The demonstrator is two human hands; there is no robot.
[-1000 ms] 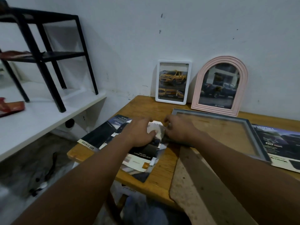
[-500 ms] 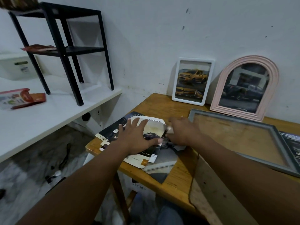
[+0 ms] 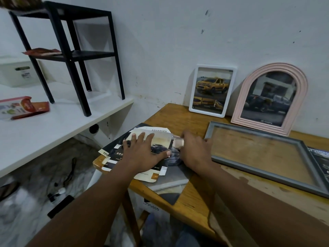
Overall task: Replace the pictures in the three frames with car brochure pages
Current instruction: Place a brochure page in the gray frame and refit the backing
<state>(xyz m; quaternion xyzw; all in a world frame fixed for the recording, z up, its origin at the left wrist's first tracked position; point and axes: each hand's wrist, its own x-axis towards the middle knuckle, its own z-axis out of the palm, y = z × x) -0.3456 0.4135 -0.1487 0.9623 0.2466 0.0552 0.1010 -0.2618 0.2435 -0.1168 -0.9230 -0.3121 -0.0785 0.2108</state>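
Head view: the grey frame (image 3: 267, 175) lies flat on the wooden table (image 3: 178, 113), with only bare brown board showing inside its rim. Behind it, leaning on the wall, stand the white frame (image 3: 206, 112), which holds a yellow pickup page, and the pink arched frame (image 3: 277, 67), which holds a dark pickup picture. Left of the grey frame sits the brochure pile (image 3: 160, 139). The left hand (image 3: 142, 154) presses on it flat, fingers spread. The right hand (image 3: 194, 150) rests at the pile's right side, just beside the grey frame's left corner, fingers bent; whether they grip a page is too blurred to tell. Another brochure page (image 3: 320, 161) lies at the grey frame's right. The pile overhangs the table's left and near edges. Bare wood shows behind the pile and in front of the grey frame.
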